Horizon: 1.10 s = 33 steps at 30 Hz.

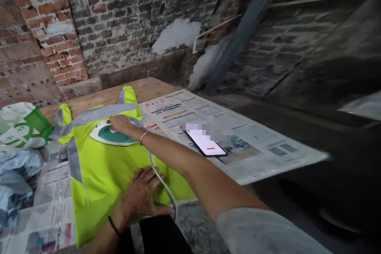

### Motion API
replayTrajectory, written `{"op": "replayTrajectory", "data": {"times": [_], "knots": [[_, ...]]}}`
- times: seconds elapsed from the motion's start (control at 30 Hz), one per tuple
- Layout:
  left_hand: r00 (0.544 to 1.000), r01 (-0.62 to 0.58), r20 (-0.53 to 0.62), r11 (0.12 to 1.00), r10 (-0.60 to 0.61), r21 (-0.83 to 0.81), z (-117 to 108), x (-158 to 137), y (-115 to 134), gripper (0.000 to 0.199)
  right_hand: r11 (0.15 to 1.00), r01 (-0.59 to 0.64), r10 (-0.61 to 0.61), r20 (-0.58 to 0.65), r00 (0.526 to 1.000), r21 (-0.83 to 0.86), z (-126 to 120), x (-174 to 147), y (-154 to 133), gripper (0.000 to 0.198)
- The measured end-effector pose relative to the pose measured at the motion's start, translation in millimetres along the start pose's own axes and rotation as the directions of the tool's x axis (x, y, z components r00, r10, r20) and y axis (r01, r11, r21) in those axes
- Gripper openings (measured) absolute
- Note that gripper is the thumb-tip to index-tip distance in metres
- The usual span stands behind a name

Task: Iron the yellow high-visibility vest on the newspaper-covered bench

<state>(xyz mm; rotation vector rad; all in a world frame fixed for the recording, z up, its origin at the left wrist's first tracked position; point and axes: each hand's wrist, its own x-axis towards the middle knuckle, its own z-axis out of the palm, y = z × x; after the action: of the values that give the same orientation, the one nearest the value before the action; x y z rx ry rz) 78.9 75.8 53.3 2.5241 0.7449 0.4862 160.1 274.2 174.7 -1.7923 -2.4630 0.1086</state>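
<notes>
A neon yellow safety vest (104, 170) with grey reflective bands lies spread on the newspaper-covered table. My right hand (120, 124) is wrapped round the handle of a white and green clothes iron (107, 135), which rests on the upper part of the vest, just below its grey band. From the iron a pale cord (162, 180) runs down past my wrist toward the table's near edge. Lower down, my left hand (144, 190) lies on the vest near its bottom edge, fingers spread and pressed to the cloth, holding nothing.
A phone (206, 143) with a lit screen lies on the newspaper (247, 166) to the right. At the left are a green and white bag (25, 125) and crumpled light blue cloth (18, 178). Bare wood (157, 86) shows at the far edge, before a brick wall (119, 20).
</notes>
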Motion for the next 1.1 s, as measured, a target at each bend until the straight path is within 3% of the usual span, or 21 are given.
{"op": "replayTrajectory", "data": {"times": [0.1, 0.17, 0.27, 0.37, 0.47, 0.53, 0.67, 0.8, 0.93, 1.1], "knots": [[0.997, 0.015, -0.069, 0.993, -0.024, -0.121, -32.0, -14.1, -12.1, 0.087, 0.999, -0.035, 0.034, 0.034, 0.999, 0.012, -6.4, 11.0, -1.3, 0.041], [0.971, 0.142, -0.183, 0.988, -0.151, -0.06, -64.5, -27.2, -33.3, 0.067, 0.999, -0.022, 0.02, 0.076, 0.997, 0.025, -12.8, 11.1, 1.5, 0.052], [0.845, 0.471, -0.361, 0.869, -0.394, 0.155, -113.6, -45.0, -82.7, 0.052, 0.994, 0.044, -0.058, 0.147, 0.987, 0.096, -23.6, 6.0, 6.6, 0.061], [0.728, 0.637, -0.471, 0.746, -0.499, 0.195, -140.7, -59.0, -132.8, 0.05, 0.985, 0.034, -0.075, 0.242, 0.967, 0.168, -31.7, -2.3, 3.6, 0.041], [0.628, 0.749, -0.534, 0.627, -0.566, 0.217, -138.5, -71.7, -163.6, 0.05, 0.985, -0.015, -0.037, 0.292, 0.956, 0.174, -31.5, -17.5, -11.2, 0.031], [0.593, 0.784, -0.552, 0.576, -0.586, 0.231, -128.2, -78.7, -173.4, 0.052, 0.987, -0.023, -0.022, 0.28, 0.96, 0.158, -26.2, -33.9, -24.6, 0.032], [0.574, 0.805, -0.568, 0.531, -0.589, 0.263, -113.1, -86.6, -181.6, 0.053, 0.974, 0.02, -0.075, 0.237, 0.969, 0.227, -12.0, -74.9, -49.3, 0.037], [0.575, 0.81, -0.565, 0.508, -0.593, 0.291, -112.2, -89.0, -186.2, 0.053, 0.966, 0.069, -0.128, 0.23, 0.965, 0.25, -1.4, -98.8, -64.3, 0.043], [0.576, 0.813, -0.559, 0.49, -0.597, 0.315, -112.8, -89.4, -188.8, 0.053, 0.987, 0.073, -0.099, 0.18, 0.979, 0.145, 5.0, -78.9, -70.1, 0.046], [0.589, 0.806, -0.543, 0.483, -0.599, 0.343, -113.3, -91.1, -190.6, 0.055, 0.983, -0.147, 0.128, 0.158, 0.979, 0.114, 1.2, -19.9, -52.4, 0.044]]}}
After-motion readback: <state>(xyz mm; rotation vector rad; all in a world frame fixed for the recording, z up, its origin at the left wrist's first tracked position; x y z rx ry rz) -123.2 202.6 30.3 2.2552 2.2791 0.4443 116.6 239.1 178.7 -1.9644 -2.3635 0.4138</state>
